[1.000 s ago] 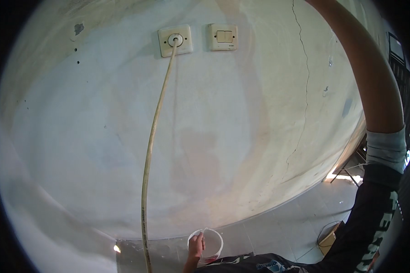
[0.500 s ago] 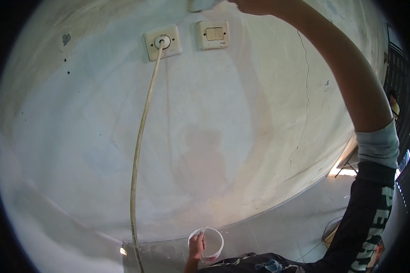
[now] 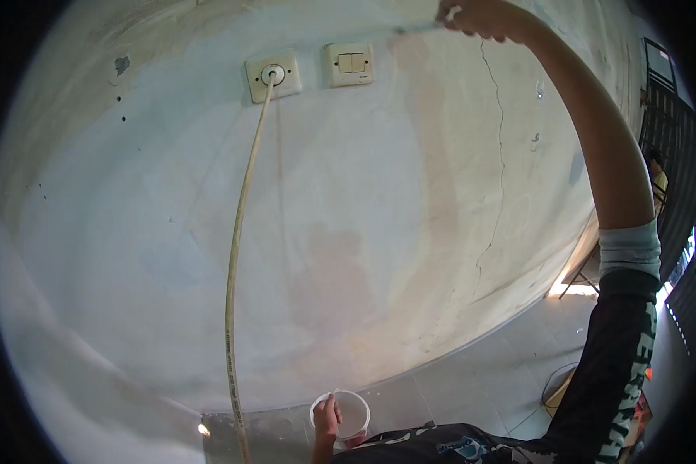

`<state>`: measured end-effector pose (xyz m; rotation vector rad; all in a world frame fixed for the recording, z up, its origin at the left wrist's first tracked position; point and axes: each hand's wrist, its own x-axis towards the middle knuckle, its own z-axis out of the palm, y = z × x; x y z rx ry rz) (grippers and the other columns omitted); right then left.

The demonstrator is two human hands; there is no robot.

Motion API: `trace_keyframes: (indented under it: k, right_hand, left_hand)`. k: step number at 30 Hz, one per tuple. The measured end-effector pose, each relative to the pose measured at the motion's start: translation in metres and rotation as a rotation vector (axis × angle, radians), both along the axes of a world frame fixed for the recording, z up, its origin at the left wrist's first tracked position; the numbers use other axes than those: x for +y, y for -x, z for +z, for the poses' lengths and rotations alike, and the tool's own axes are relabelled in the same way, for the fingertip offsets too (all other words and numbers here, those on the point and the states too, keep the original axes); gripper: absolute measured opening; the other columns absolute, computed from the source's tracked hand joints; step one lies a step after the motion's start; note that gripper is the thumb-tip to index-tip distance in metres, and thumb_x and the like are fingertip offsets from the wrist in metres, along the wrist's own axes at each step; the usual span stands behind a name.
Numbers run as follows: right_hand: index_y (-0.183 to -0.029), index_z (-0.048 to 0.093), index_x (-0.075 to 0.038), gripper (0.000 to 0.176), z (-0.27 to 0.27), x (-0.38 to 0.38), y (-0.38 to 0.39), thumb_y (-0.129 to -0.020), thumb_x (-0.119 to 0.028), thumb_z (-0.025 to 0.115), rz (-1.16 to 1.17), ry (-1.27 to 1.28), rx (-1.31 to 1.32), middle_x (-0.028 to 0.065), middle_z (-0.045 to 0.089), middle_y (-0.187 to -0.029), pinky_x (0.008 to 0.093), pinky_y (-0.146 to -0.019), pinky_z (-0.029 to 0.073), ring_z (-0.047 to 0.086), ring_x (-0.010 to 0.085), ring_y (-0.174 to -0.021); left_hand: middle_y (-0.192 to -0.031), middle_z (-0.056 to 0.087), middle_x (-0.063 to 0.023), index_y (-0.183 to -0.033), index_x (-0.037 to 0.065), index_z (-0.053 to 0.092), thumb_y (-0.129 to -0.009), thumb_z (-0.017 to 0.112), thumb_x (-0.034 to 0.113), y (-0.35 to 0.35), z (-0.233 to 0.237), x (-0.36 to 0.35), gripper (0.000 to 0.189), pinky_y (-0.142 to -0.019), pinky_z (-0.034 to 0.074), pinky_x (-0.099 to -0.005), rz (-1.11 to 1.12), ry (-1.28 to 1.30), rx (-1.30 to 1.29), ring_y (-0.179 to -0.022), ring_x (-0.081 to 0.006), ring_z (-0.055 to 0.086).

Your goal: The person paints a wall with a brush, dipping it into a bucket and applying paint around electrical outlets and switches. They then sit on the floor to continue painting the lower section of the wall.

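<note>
Right hand: the right hand (image 3: 483,22) is closing around a slim, blurred, brush-like tool (image 3: 421,29), with the arm reaching up across the wall.
Brush-like tool: it is pointing left from the fingers, lying above and to the right of the switch; blur is hiding whether its tip is touching the wall.
Left hand: the left hand (image 3: 328,416) is clamping the left side of a white, round, open plastic bucket (image 3: 364,403), well apart from the right hand.
Bucket: it is hanging or standing near the wall's bottom edge; the view is not showing which. Something reddish is showing low on it.
Wall: the patchy white-and-cream painted wall (image 3: 348,178) is bearing a cream square socket plate (image 3: 289,87), and a cream two-rocker switch (image 3: 352,63) is sitting just right of it.
Cable: a long beige cable (image 3: 240,209) is running from the socket down past the wall's bottom edge.
Crack: a thin dark crack (image 3: 501,155) is running down the wall's right part.
</note>
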<state>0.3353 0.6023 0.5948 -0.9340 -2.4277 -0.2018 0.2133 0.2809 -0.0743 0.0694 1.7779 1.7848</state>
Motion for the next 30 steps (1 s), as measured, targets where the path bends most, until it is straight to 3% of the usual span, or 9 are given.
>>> trace_keyframes:
  k: [6, 7, 11, 12, 19, 21, 23, 25, 30]
  right_hand:
    - [-0.116, 0.06, 0.0, 0.03, -0.006, 0.021, 0.051, -0.092, -0.012, 0.048, 0.092, -0.117, 0.321, 0.0191, 0.066, -0.107, 0.0424, -0.074, 0.051, 0.065, 0.0319, -0.093]
    - [-0.117, 0.058, 0.003, 0.031, -0.025, 0.091, 0.079, -0.092, -0.011, 0.049, 0.187, -0.519, 0.31, 0.0211, 0.067, -0.105, 0.0414, -0.075, 0.052, 0.066, 0.0323, -0.096]
    - [-0.11, 0.061, -0.005, 0.023, -0.164, 0.089, 0.086, -0.092, -0.018, 0.055, 0.269, -0.208, 0.726, 0.0248, 0.063, -0.079, 0.046, -0.066, 0.048, 0.06, 0.0413, -0.071]
    - [-0.12, 0.058, -0.01, 0.031, -0.188, 0.07, 0.074, -0.091, -0.017, 0.051, 0.206, 0.031, 0.63, 0.0254, 0.065, -0.086, 0.0519, -0.076, 0.049, 0.062, 0.0455, -0.084]
    - [-0.114, 0.058, -0.006, 0.027, -0.36, 0.042, 0.047, -0.088, -0.01, 0.053, 0.117, 0.341, 0.44, 0.0299, 0.062, -0.083, 0.0546, -0.071, 0.047, 0.059, 0.0495, -0.081]
    - [-0.114, 0.06, -0.007, 0.026, -0.446, 0.062, 0.032, -0.089, -0.014, 0.056, 0.303, 0.29, 0.384, 0.0222, 0.065, -0.077, 0.0468, -0.058, 0.049, 0.063, 0.0396, -0.065]
    - [-0.112, 0.063, -0.008, 0.025, -0.475, 0.025, -0.002, -0.09, -0.02, 0.06, 0.118, 1.132, 0.189, 0.0086, 0.059, -0.068, 0.0332, -0.046, 0.044, 0.055, 0.0192, -0.053]
    - [-0.115, 0.061, -0.011, 0.027, -0.531, -0.018, -0.031, -0.091, -0.023, 0.061, 0.046, 1.384, 0.304, -0.0005, 0.048, -0.065, 0.0231, -0.042, 0.034, 0.041, 0.0067, -0.052]
    - [-0.124, 0.054, -0.015, 0.034, -0.605, -0.094, -0.111, -0.092, -0.02, 0.062, 0.035, 1.907, 0.572, -0.0017, 0.048, -0.067, 0.0217, -0.042, 0.03, 0.039, 0.0062, -0.05]
  left_hand:
    - [-0.053, 0.045, -0.0007, -0.071, 0.006, 0.052, -0.096, 0.051, 0.032, 0.0, -0.007, 0.001, 0.036, -0.039, 0.034, -0.0263, -0.037, 0.034, -0.019, -0.04, -0.0115, 0.043]
    - [-0.053, 0.045, -0.0006, -0.071, 0.006, 0.051, -0.096, 0.051, 0.031, -0.001, -0.01, 0.0, 0.036, -0.039, 0.033, -0.0262, -0.039, 0.029, 0.004, -0.04, -0.0116, 0.043]
    - [-0.053, 0.045, -0.0009, -0.07, 0.006, 0.051, -0.096, 0.05, 0.031, 0.002, -0.012, -0.005, 0.036, -0.04, 0.034, -0.0268, -0.004, 0.02, -0.056, -0.04, -0.012, 0.043]
    - [-0.053, 0.045, -0.0009, -0.07, 0.006, 0.051, -0.096, 0.05, 0.031, 0.006, -0.013, -0.005, 0.036, -0.04, 0.034, -0.0268, -0.009, 0.018, -0.061, -0.04, -0.012, 0.043]
    - [-0.054, 0.046, -0.0008, -0.078, 0.006, 0.055, -0.096, 0.05, 0.028, 0.013, -0.002, 0.006, 0.028, -0.038, 0.034, -0.0257, -0.218, -0.008, 0.09, -0.039, -0.0114, 0.044]
    - [-0.053, 0.045, -0.0008, -0.072, 0.006, 0.053, -0.095, 0.052, 0.03, 0.011, 0.016, 0.012, 0.033, -0.042, 0.032, -0.0264, -0.233, -0.011, 0.058, -0.042, -0.0101, 0.042]
    - [-0.053, 0.044, -0.0004, -0.073, 0.006, 0.053, -0.095, 0.052, 0.031, 0.011, 0.021, 0.013, 0.033, -0.042, 0.032, -0.0262, -0.26, 0.005, 0.054, -0.042, -0.0098, 0.042]
    - [-0.052, 0.044, -0.0001, -0.075, 0.005, 0.054, -0.095, 0.053, 0.031, 0.017, 0.024, 0.014, 0.033, -0.042, 0.032, -0.026, -0.268, -0.004, 0.048, -0.043, -0.0094, 0.042]
    - [-0.055, 0.045, 0.0007, -0.077, 0.004, 0.054, -0.096, 0.052, 0.033, 0.006, 0.027, 0.007, 0.034, -0.044, 0.034, -0.0252, -0.311, 0.081, 0.001, -0.046, -0.0081, 0.043]
